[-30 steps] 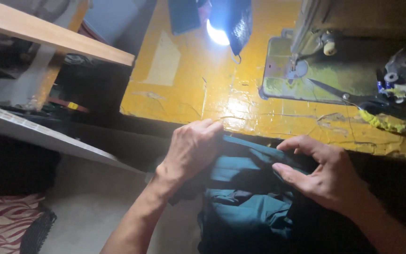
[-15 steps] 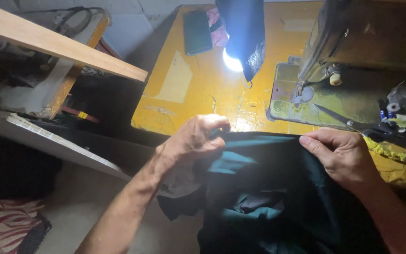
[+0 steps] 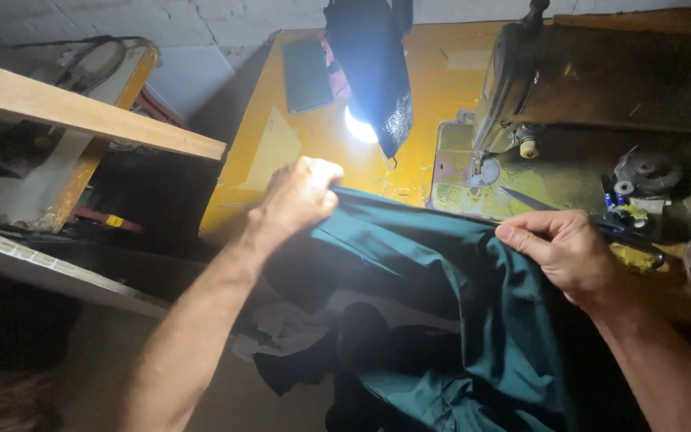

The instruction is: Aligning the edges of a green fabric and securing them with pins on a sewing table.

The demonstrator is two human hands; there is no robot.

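Note:
A dark teal fabric garment (image 3: 433, 272) is stretched between both hands over the near edge of a yellow sewing table (image 3: 281, 152). My left hand (image 3: 297, 196) grips its left upper edge in a closed fist. Farther right, my right hand (image 3: 565, 252) pinches the other end of the same edge between thumb and fingers. The rest of the cloth hangs down in folds toward my lap, with a pale scrap (image 3: 281, 332) showing beneath it.
A sewing machine (image 3: 593, 88) stands at the table's right, with scissors (image 3: 601, 224) lying near its base. A small lamp under dark cloth (image 3: 365, 72) glows mid-table beside a dark flat phone-like slab (image 3: 307, 76). A wooden shelf (image 3: 81, 112) juts in at left.
Both hands have lifted the teal cloth and moved apart, spreading its edge taut where it was bunched between them before. The view has tilted up toward the table.

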